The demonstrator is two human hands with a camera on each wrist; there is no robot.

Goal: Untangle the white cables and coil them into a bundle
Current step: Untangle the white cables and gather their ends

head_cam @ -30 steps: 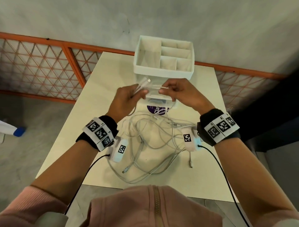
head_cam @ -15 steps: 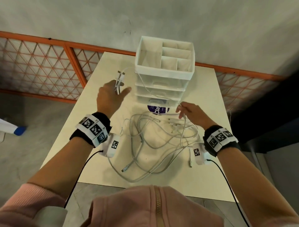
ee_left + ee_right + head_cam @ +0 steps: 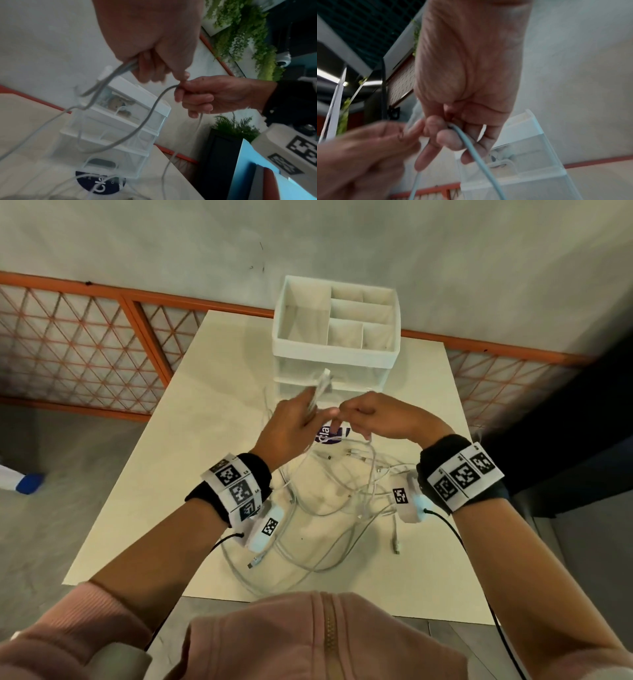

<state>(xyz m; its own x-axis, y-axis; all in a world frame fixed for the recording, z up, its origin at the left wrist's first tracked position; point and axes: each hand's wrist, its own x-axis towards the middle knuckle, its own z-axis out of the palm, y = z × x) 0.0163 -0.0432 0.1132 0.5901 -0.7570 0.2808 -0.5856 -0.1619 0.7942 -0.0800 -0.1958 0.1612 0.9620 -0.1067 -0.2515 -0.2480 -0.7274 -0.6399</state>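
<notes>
The left hand (image 3: 287, 429) is blurry in the head view, so its fingers are hard to see there; the left wrist view shows them curled round a few loops of cable (image 3: 109, 79); a plug end (image 3: 323, 378) sticks up above that hand. The right hand (image 3: 380, 416) is just beside it, fingers curled, pinching one strand (image 3: 467, 143) that hangs down; where that strand ends in the pile I cannot tell.

The rest of the white cables (image 3: 329, 501) lie in a messy heap on the pale table (image 3: 191, 460), between the two wrists, with loose plug ends near the front edge; the wrists hide part of the heap.

Behind the hands stands a white box with drawers (image 3: 335, 350); its open top is split into little spaces; something brown sits in the top drawer, too blurry to name. A dark blue round sticker (image 3: 101, 182) shows on the table in front of it, half hidden by fingers in the head view.

An orange fence (image 3: 85, 337) and a grey wall stand behind the table; the floor is grey.
</notes>
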